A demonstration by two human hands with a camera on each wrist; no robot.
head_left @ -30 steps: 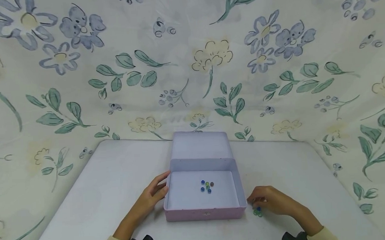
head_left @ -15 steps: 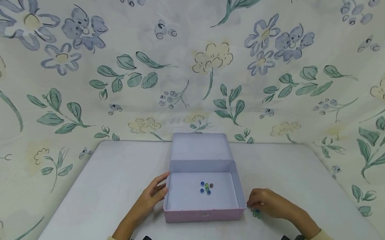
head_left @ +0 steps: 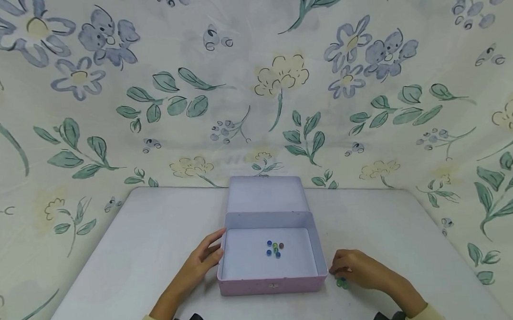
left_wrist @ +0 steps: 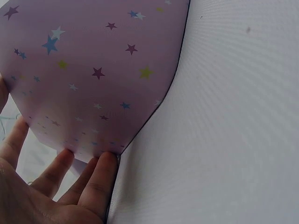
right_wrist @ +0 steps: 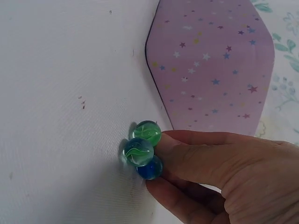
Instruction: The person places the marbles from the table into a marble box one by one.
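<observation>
Beside the box [head_left: 272, 269], right-hand fingers [right_wrist: 187, 156] pinch three marbles [right_wrist: 142, 149] at their tips.

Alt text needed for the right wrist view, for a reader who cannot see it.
The right hand pinches three glass marbles, two green and one blue, against the white table. Just beyond them stands the wall of a lilac box printed with small stars.

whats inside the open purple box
A small cluster of marbles lies mid-floor in the box: blue ones, a green one and a brownish one. The exact count is too small to tell. The near wall hides the strip of floor just behind it.
</observation>
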